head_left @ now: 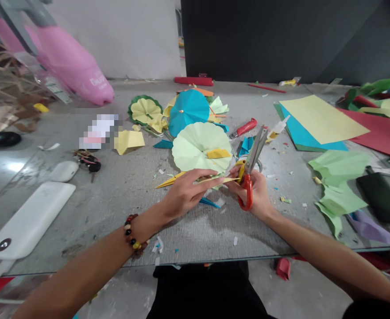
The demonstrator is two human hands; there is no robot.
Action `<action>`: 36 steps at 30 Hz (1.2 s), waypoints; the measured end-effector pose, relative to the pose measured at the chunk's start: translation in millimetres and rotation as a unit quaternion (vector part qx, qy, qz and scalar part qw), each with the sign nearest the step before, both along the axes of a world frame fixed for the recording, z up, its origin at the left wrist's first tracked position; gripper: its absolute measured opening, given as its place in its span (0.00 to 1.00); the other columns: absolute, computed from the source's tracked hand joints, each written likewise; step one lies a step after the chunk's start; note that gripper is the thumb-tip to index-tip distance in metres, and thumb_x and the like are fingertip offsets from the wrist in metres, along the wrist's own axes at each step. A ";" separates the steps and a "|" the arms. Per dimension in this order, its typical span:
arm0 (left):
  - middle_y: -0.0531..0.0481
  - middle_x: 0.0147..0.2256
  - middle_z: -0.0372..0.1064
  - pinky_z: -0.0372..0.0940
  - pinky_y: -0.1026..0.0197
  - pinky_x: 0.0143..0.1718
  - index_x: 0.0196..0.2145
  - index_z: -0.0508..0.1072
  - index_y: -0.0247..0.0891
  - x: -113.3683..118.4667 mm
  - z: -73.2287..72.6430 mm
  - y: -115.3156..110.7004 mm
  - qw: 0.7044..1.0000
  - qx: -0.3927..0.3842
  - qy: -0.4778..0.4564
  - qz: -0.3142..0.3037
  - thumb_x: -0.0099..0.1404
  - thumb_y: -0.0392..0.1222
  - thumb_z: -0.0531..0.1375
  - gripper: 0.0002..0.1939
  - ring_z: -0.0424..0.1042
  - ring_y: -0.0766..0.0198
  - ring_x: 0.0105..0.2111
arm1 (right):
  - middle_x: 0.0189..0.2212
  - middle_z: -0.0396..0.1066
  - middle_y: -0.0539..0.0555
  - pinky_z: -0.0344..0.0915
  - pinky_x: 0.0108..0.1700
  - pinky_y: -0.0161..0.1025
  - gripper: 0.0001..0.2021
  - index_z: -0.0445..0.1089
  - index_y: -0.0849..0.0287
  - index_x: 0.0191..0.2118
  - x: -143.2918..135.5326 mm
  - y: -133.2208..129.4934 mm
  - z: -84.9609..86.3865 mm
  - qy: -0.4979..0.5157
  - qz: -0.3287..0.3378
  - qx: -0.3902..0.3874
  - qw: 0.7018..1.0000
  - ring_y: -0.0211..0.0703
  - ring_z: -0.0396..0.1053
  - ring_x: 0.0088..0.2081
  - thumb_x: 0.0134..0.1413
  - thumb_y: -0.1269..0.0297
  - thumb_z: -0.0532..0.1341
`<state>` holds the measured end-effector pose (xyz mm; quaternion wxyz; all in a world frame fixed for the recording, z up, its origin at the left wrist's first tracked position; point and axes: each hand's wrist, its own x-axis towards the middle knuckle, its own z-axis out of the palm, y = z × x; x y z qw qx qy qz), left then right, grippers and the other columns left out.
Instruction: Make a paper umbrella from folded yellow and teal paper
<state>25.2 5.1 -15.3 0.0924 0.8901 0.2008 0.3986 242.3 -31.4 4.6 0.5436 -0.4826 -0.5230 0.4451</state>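
Observation:
A thin folded yellow paper piece (230,180) is pinched in my left hand (188,191), its pointed end reaching toward my right hand (255,191). My right hand is closed on scissors (247,195) with red and yellow handles, whose blades point up and away. Just beyond my hands lies a pleated pale green paper disc (195,146) with a small orange-yellow strip (218,153) on it. A blue pleated disc (188,110) stands behind it. Yellow folded points (168,180) and a blue one (210,202) stick out beside my left hand.
Coloured paper sheets (324,117) and crumpled green paper (341,186) lie right. A red-handled cutter (244,128) and glue bottle (277,129) are beyond my right hand. At left are a white power bank (32,217), keys (88,160) and a pink spray bottle (71,62).

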 end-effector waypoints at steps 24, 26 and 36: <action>0.51 0.37 0.80 0.67 0.60 0.41 0.46 0.76 0.38 5.7 1.6 0.7 0.999 0.013 -0.020 0.036 0.73 0.38 0.61 0.06 0.77 0.64 0.39 | 0.32 0.75 0.50 0.75 0.37 0.40 0.19 0.71 0.55 0.35 -0.6 -3.2 -4.0 -0.017 0.053 0.023 0.998 0.42 0.75 0.34 0.42 0.53 0.77; 0.52 0.36 0.80 0.67 0.61 0.40 0.44 0.77 0.38 6.2 1.3 0.7 0.999 0.014 -0.028 0.035 0.72 0.38 0.62 0.05 0.77 0.65 0.37 | 0.33 0.75 0.50 0.75 0.37 0.39 0.20 0.71 0.55 0.34 -0.9 -3.4 -3.5 -0.016 0.050 0.025 0.998 0.42 0.75 0.34 0.42 0.53 0.78; 0.52 0.37 0.80 0.68 0.62 0.40 0.48 0.77 0.41 5.5 1.2 -0.3 0.999 0.013 -0.037 0.038 0.72 0.38 0.63 0.08 0.78 0.66 0.35 | 0.32 0.75 0.49 0.74 0.36 0.38 0.20 0.71 0.55 0.34 -0.7 -3.3 -4.7 -0.012 0.042 0.018 0.999 0.41 0.75 0.33 0.41 0.54 0.79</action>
